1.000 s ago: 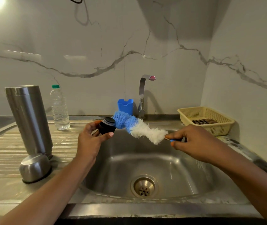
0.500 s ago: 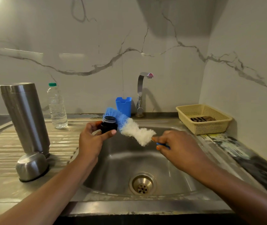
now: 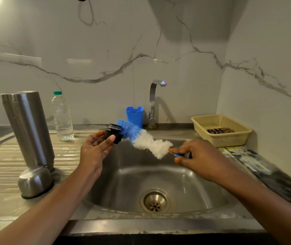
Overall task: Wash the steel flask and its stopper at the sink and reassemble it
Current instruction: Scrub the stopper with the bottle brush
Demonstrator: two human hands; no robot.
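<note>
My left hand (image 3: 95,152) grips the black stopper (image 3: 114,133) above the left edge of the sink (image 3: 190,183). My right hand (image 3: 194,156) pinches the blue handle of a bottle brush (image 3: 144,140), whose blue bristle end lies against the stopper's right side; the white bristles trail toward my right hand. The tall steel flask (image 3: 28,128) stands open-topped on the ribbed drainboard at the left. Its steel cup lid (image 3: 34,181) sits upside down in front of the flask's base.
A clear water bottle (image 3: 62,117) with a green cap stands behind the drainboard. A blue holder (image 3: 134,114) and the tap (image 3: 154,101) are at the back of the sink. A beige basket (image 3: 220,129) sits right of the basin, near the side wall.
The brush's blue end has slid left against the stopper, and my right hand has moved left and down over the basin. My left hand keeps holding the stopper.
</note>
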